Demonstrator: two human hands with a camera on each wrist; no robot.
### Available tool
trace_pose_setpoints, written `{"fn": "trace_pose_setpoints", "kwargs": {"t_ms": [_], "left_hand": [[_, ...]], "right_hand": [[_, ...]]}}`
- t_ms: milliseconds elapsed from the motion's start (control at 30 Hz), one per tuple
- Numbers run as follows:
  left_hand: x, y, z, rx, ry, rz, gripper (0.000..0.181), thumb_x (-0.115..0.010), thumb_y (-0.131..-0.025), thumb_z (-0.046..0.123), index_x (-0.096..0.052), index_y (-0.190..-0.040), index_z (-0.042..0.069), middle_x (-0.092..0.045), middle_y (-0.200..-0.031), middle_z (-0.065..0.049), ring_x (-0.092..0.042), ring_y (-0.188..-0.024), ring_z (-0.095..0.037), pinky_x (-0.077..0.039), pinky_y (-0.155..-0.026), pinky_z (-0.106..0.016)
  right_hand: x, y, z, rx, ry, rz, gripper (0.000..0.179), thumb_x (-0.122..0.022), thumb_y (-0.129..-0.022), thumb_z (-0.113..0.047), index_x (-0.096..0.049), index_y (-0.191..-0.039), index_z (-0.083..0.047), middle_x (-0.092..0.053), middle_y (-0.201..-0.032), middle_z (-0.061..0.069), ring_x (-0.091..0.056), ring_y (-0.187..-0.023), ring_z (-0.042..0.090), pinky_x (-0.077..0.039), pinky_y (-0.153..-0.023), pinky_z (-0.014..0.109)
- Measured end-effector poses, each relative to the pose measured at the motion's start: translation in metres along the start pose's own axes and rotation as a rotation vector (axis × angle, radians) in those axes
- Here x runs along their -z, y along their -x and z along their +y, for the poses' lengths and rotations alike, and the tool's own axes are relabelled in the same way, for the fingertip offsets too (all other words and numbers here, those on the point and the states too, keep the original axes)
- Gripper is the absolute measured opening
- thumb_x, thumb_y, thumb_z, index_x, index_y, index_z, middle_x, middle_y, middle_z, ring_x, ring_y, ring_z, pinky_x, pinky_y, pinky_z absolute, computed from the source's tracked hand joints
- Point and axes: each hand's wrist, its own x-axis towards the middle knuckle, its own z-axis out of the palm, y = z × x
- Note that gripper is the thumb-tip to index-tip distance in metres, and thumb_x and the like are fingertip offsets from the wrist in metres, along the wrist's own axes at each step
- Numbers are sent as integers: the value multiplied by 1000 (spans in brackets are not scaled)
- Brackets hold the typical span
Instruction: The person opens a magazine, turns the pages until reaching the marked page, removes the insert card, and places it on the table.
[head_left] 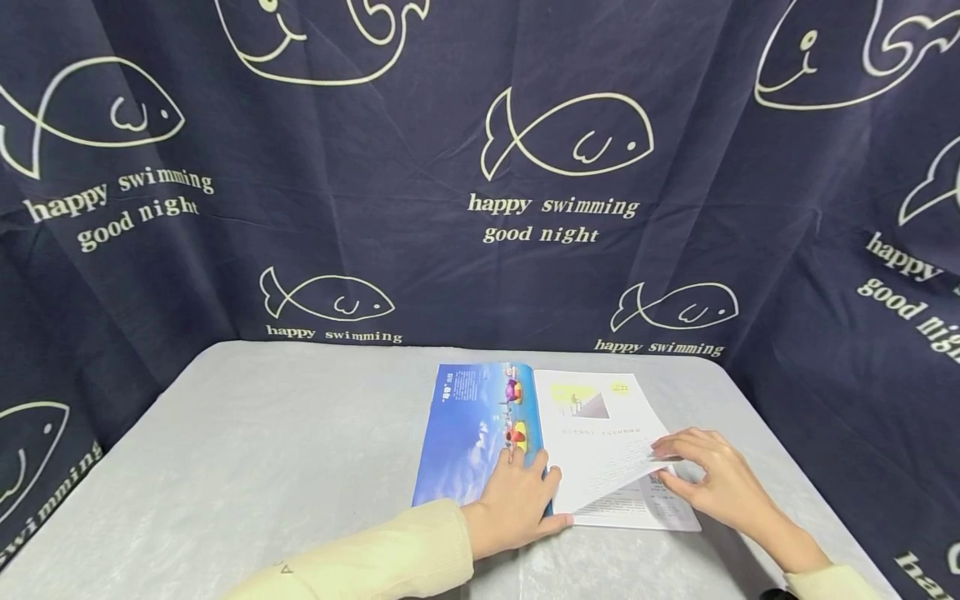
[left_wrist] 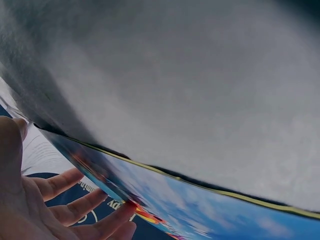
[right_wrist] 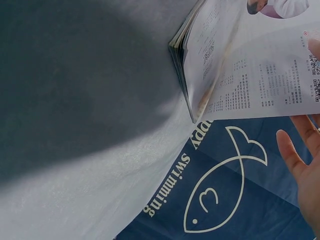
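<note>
An open magazine (head_left: 480,467) lies on the grey table, a blue sky picture on its left side and white printed pages on its right. My left hand (head_left: 517,500) rests near the spine with fingers spread, pressing the pages; in the left wrist view its fingertips touch the blue page (left_wrist: 190,205). With thumb and fingers my right hand (head_left: 716,479) pinches the outer edge of a white page (head_left: 600,450), lifting its lower corner. Beneath it shows another printed page (head_left: 637,504). The right wrist view shows the raised page (right_wrist: 265,75) from the side, with part of my right hand at the edge.
The table (head_left: 285,458) has a pale grey cloth cover and extends left of the magazine. A dark blue curtain (head_left: 420,192) with fish drawings and lettering hangs behind and at both sides. A dark band (head_left: 778,594) shows at my right wrist.
</note>
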Motion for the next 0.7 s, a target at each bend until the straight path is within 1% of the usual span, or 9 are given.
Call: {"fn": "trace_pose_setpoints", "kwargs": {"t_ms": [100, 167, 367, 433, 600, 700], "left_hand": [[1, 0, -1, 0, 11, 1, 62, -28, -85, 69, -52, -118, 22, -55, -119, -3, -57, -99, -28, -44, -82, -41], [2, 0, -1, 0, 17, 1, 61, -29, -86, 68, -52, -118, 22, -55, -120, -3, -56, -100, -28, -45, -81, -42], [3, 1, -1, 14, 28, -3, 60, -31, -86, 68, -54, -119, 24, -54, -121, -4, -55, -103, -29, -46, -81, -44], [4, 1, -1, 18, 30, -3, 59, -32, -85, 68, -54, -118, 24, -54, -121, -4, -55, -103, -29, -47, -81, -44], [3, 1, -1, 23, 40, -5, 58, -34, -85, 68, -56, -116, 24, -54, -119, -4, -54, -101, -27, -47, -77, -44], [2, 0, -1, 26, 51, 0, 57, -36, -85, 67, -57, -114, 23, -54, -117, -3, -54, -99, -26, -47, -75, -42]], "right_hand": [[1, 0, 0, -17, 9, -2, 22, -74, -64, -21, -68, -84, -15, -67, -84, -9, -55, -79, 4, -34, -75, 20], [1, 1, 0, -33, 21, 0, 24, -74, -63, -21, -68, -85, -15, -66, -85, -9, -55, -77, 4, -35, -74, 21], [3, 2, -2, -97, 75, 20, 41, -81, -52, -14, -68, -91, -13, -66, -86, -7, -55, -78, 9, -34, -73, 22], [4, 3, -2, -113, 88, 25, 46, -82, -50, -13, -67, -94, -13, -66, -87, -5, -54, -79, 10, -34, -73, 23], [6, 4, -1, -144, 98, 29, 53, -81, -52, -15, -66, -103, -11, -66, -94, -1, -54, -85, 12, -35, -76, 26], [7, 4, 0, -156, 101, 41, 56, -82, -52, -15, -65, -105, -10, -65, -93, 0, -54, -86, 13, -35, -77, 27]]}}
